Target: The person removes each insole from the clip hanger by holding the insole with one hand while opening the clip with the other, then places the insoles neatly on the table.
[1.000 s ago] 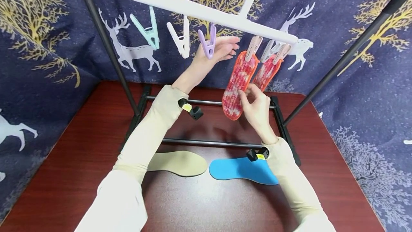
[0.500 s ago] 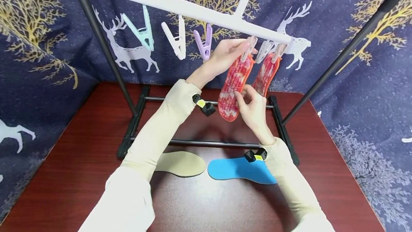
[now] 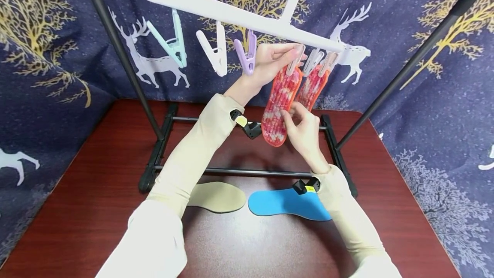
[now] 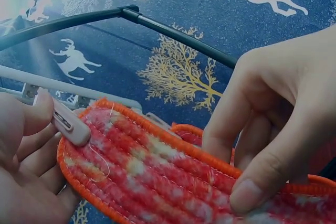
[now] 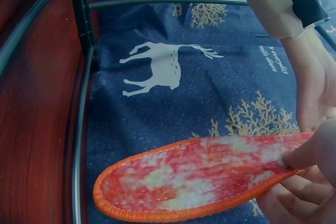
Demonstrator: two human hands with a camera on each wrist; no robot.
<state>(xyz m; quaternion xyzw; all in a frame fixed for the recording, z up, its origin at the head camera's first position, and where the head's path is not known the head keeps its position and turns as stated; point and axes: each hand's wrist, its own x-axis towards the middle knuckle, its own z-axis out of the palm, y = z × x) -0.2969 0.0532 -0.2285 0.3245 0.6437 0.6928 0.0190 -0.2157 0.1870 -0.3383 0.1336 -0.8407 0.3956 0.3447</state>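
A red and white quilted insole with orange edging (image 3: 278, 108) hangs from a pale pink clothespin (image 4: 71, 124). My left hand (image 3: 266, 65) pinches that clothespin, its thumb on the upper end in the left wrist view. Lower down, my right hand (image 3: 306, 134) holds the insole's edge between thumb and fingers. Just behind and to the right, a matching insole (image 3: 311, 90) hangs from another pink clothespin (image 3: 328, 63). A grey clothespin (image 3: 313, 61) is between the two pink ones. All hang below a white hanger (image 3: 231, 10).
Left along the hanger are a purple clothespin (image 3: 248, 55), a white one (image 3: 217, 52) and a mint one (image 3: 174, 45). The black rack (image 3: 150, 158) stands on the reddish-brown table (image 3: 96, 183). A beige insole (image 3: 220, 196) and a blue insole (image 3: 287, 204) lie in front.
My left hand has moved right from beside the insole and taken hold of its pink clothespin. The hanger has shifted slightly left. My right hand keeps its hold on the insole.
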